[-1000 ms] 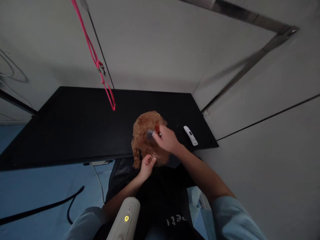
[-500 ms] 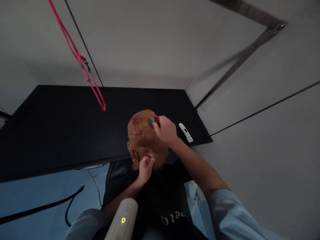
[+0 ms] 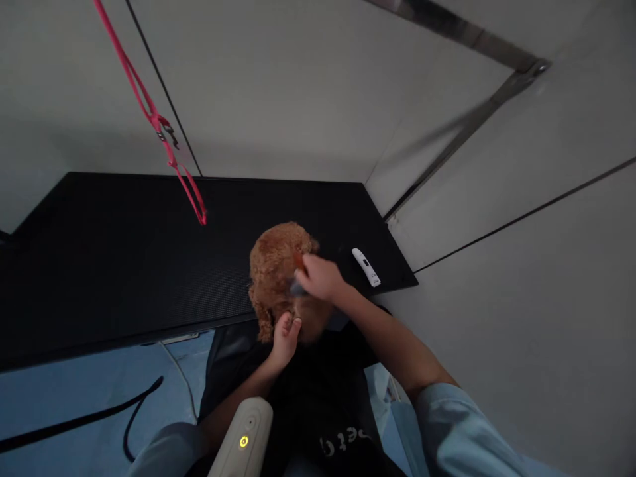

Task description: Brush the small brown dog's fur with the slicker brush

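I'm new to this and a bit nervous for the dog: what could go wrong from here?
The dog is at the near edge of the table, and the pink loop hangs away from it, so a sudden move might let it slip.
The right hand holds a blurred tool close to the left hand, so it could catch fingers or skin.
The white clipper lies near the edge and might get knocked off.
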`<state>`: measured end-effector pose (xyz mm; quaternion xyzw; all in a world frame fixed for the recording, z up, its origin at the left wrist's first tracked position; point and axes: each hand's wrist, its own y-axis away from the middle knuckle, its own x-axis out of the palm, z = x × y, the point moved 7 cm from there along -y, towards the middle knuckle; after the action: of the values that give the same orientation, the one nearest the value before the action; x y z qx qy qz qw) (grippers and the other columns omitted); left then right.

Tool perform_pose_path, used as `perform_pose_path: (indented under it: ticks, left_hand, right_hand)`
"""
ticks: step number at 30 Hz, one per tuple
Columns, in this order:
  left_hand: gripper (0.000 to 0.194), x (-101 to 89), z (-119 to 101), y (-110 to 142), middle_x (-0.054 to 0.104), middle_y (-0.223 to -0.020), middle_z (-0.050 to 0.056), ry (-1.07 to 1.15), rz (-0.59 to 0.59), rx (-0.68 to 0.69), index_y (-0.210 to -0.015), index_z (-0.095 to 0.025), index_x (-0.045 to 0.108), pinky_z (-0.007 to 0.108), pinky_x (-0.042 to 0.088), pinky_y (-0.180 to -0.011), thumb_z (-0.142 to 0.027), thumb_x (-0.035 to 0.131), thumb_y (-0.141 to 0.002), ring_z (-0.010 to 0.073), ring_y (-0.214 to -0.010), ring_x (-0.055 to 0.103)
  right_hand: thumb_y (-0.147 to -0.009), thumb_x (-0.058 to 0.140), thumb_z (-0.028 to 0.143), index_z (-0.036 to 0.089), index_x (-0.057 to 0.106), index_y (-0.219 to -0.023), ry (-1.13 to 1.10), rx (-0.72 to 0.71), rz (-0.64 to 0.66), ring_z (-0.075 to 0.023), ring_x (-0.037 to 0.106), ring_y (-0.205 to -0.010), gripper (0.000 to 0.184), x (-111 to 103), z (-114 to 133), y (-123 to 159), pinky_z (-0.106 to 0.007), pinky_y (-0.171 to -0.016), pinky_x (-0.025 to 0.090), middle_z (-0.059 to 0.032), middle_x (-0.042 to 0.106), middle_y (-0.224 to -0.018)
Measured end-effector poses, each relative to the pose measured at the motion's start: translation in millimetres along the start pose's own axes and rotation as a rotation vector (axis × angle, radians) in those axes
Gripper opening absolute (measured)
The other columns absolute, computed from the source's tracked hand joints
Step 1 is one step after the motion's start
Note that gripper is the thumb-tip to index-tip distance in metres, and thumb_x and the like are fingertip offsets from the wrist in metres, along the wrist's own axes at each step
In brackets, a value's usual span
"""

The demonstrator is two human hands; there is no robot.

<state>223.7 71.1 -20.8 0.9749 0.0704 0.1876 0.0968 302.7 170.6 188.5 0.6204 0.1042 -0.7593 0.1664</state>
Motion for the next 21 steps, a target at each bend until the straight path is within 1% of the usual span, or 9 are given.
perform_pose_path:
  ticks: [2, 3, 7, 11, 12, 14, 16, 19, 21]
  left_hand:
    - [0.03, -0.3, -0.5, -0.6, 0.054, -0.066, -0.002, 0.024, 0.025, -0.021, -0.072, -0.017, 0.053, 0.02, 0.042, -0.061, -0.041, 0.072, -0.069, 0.0095, -0.061, 0.049]
    - [0.031, -0.7, -0.7, -0.9, 0.056, -0.069, -0.001, 0.041, 0.036, -0.033, -0.075, -0.017, 0.055, 0.021, 0.043, -0.063, -0.041, 0.072, -0.068, 0.0102, -0.064, 0.051]
    - [0.036, -4.3, 2.0, -2.3, 0.061, -0.077, 0.002, 0.102, 0.053, -0.096, -0.082, -0.016, 0.058, 0.024, 0.046, -0.07, -0.044, 0.073, -0.066, 0.0128, -0.071, 0.056]
    - [0.039, -6.4, 3.7, -2.4, 0.061, -0.074, 0.0, 0.117, 0.066, -0.123, -0.081, -0.016, 0.057, 0.024, 0.046, -0.069, -0.045, 0.075, -0.064, 0.012, -0.068, 0.056]
    - [0.039, -6.1, 3.8, -2.2, 0.062, -0.075, 0.0, 0.117, 0.079, -0.126, -0.082, -0.016, 0.057, 0.024, 0.046, -0.069, -0.045, 0.075, -0.064, 0.0121, -0.068, 0.057]
    - [0.039, -7.1, 4.1, -2.2, 0.062, -0.075, 0.001, 0.114, 0.087, -0.122, -0.082, -0.015, 0.057, 0.024, 0.047, -0.069, -0.045, 0.075, -0.065, 0.012, -0.067, 0.057]
    - [0.039, -9.5, 6.5, -2.9, 0.063, -0.075, 0.001, 0.114, 0.079, -0.127, -0.082, -0.015, 0.056, 0.024, 0.047, -0.068, -0.045, 0.074, -0.065, 0.012, -0.067, 0.058]
    - [0.039, -12.5, 12.4, -4.4, 0.064, -0.078, 0.001, 0.12, 0.076, -0.148, -0.086, -0.016, 0.057, 0.024, 0.047, -0.069, -0.043, 0.075, -0.065, 0.0122, -0.069, 0.059]
    - [0.039, -13.0, 14.0, -5.0, 0.065, -0.079, 0.001, 0.132, 0.079, -0.154, -0.087, -0.016, 0.058, 0.024, 0.048, -0.069, -0.041, 0.076, -0.064, 0.0124, -0.07, 0.06]
  right_hand:
    - [-0.093, 0.037, 0.033, 0.016, 0.053, -0.1, 0.012, 0.102, -0.172, -0.0225, 0.058, -0.09, 0.025, -12.4, -5.7, 1.1, -0.03, -0.072, 0.04, -0.0115, 0.063, -0.1]
    - [-0.093, 0.036, 0.034, 0.016, 0.053, -0.102, 0.005, 0.091, -0.189, -0.0228, 0.058, -0.092, 0.026, -13.5, -4.4, 1.2, -0.031, -0.073, 0.04, -0.0117, 0.062, -0.101]
    - [-0.089, 0.045, 0.037, 0.018, 0.055, -0.094, -0.044, -0.016, 0.071, -0.021, 0.059, -0.081, 0.022, 8.4, 2.2, 1.3, -0.029, -0.068, 0.04, -0.0075, 0.064, -0.091]
    - [-0.092, 0.038, 0.032, 0.016, 0.053, -0.101, -0.05, 0.161, -0.227, -0.0219, 0.057, -0.091, 0.024, -5.1, -16.9, 9.5, -0.03, -0.075, 0.041, -0.0114, 0.062, -0.102]
    - [-0.092, 0.04, 0.034, 0.016, 0.053, -0.101, -0.078, 0.118, -0.229, -0.0213, 0.057, -0.09, 0.024, -2.9, -15.5, 11.5, -0.03, -0.075, 0.04, -0.0106, 0.062, -0.1]
    - [-0.089, 0.046, 0.036, 0.017, 0.055, -0.094, -0.152, 0.033, -0.105, -0.0192, 0.058, -0.08, 0.021, 10.3, -11.9, 14.5, -0.028, -0.07, 0.041, -0.0067, 0.063, -0.089]
    - [-0.087, 0.048, 0.035, 0.018, 0.055, -0.09, -0.201, 0.082, -0.075, -0.0181, 0.058, -0.073, 0.019, 16.4, -18.7, 18.9, -0.028, -0.067, 0.041, -0.0047, 0.062, -0.082]
    - [-0.09, 0.043, 0.033, 0.016, 0.055, -0.098, -0.249, 0.261, -0.366, -0.0197, 0.058, -0.086, 0.022, 2.9, -38.5, 32.8, -0.029, -0.075, 0.042, -0.0088, 0.063, -0.094]
    - [-0.09, 0.044, 0.033, 0.017, 0.054, -0.1, -0.357, 0.228, -0.384, -0.0189, 0.058, -0.088, 0.022, 7.6, -39.7, 38.6, -0.028, -0.076, 0.042, -0.0082, 0.063, -0.096]
